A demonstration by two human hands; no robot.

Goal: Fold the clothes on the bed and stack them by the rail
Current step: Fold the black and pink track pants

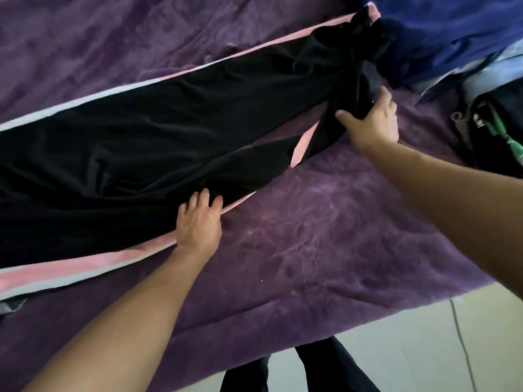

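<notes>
The black trousers (169, 131) lie stretched across the purple bed (325, 236), legs running off the left edge, with a pink and white side stripe (85, 264) along each outer seam. The left grip (198, 222) rests on the near leg by the stripe, released, its fingers spread over the cloth and pressing it flat. Further right, the right grip (370, 120) is clenched on a bunch of the trousers' upper end, thumb splayed across the fabric. Behind it a blue garment (441, 35) sits in a loose heap, and at the far right lies a dark item with green print (506, 137), also unfolded.

By my reading the work is early: the trousers are only being laid out and smoothed, no fold is made, no stack shows, and the rail is out of view.

No brand or label is legible; small white marks on the green-printed item are too tiny to read.
</notes>
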